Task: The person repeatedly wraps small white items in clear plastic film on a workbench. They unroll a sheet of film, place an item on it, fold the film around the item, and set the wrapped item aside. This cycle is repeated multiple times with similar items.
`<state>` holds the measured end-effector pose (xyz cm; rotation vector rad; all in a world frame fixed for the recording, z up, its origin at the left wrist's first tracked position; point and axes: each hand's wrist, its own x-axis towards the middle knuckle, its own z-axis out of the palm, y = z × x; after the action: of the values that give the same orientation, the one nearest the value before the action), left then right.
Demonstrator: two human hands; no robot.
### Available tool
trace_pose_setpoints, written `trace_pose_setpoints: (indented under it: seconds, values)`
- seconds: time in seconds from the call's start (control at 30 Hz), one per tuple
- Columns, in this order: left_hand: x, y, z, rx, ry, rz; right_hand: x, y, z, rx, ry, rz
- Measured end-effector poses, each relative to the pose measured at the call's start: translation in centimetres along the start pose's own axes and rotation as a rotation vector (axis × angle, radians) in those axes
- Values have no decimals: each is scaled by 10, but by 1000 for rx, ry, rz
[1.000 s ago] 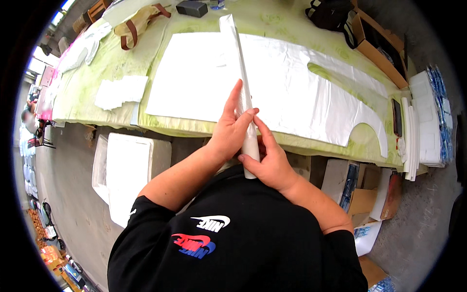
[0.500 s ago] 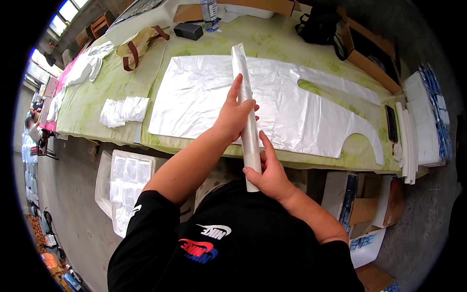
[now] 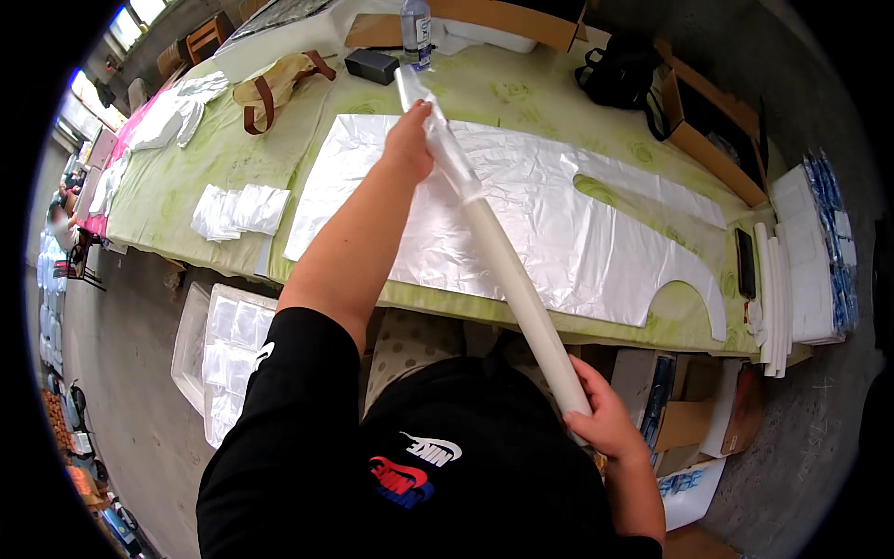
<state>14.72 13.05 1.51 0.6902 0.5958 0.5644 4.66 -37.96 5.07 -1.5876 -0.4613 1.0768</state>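
Observation:
A long white tube [image 3: 521, 289] slants across in front of me, its upper part inside a shiny rolled plastic film [image 3: 453, 160]. My left hand [image 3: 410, 142] is closed round the film near its far end. At the near end, low and to the right, my right hand [image 3: 605, 410] grips the bare tube. Beneath, a white plastic sheet [image 3: 559, 233] shaped like an apron, with curved cut-outs on its right, lies spread on the table; the tube hides a strip of it.
The green-patterned tablecloth [image 3: 149, 224] bears a stack of folded white packets [image 3: 240, 211], a tote bag [image 3: 279, 86], a bottle [image 3: 416, 37], a dark box [image 3: 372, 66], a black bag [image 3: 616, 73] and a phone [image 3: 745, 264]. White tubes [image 3: 773, 307] stand right; a plastic bin [image 3: 223, 363] sits below left.
My hands have moved apart: the left one up and leftward with the film, the right one down and rightward. A long stretch of bare tube now shows, and it slants more.

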Motion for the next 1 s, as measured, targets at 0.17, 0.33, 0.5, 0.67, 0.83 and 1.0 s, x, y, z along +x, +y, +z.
trace_pose_setpoints:
  seconds: [0.17,0.33,0.5,0.67,0.83,1.0]
  values:
    - [-56,-11,-1,360,-107,-205,-5,-13,-13,-229,202,-143]
    - [-127,-22,-12,530,-179,-260,78,-57,-21,-832,310,-405]
    - [-167,-17,-16,593,-196,-332,142,-68,-26,-1124,271,-382]
    - [-206,-16,-40,799,-315,-493,158,-69,-34,-1182,324,-334]
    - [-232,-32,-59,516,-365,-571,165,-67,-48,-1264,458,-320]
    - [-250,-39,-66,374,-369,-612,153,-61,-5,-1317,405,-837]
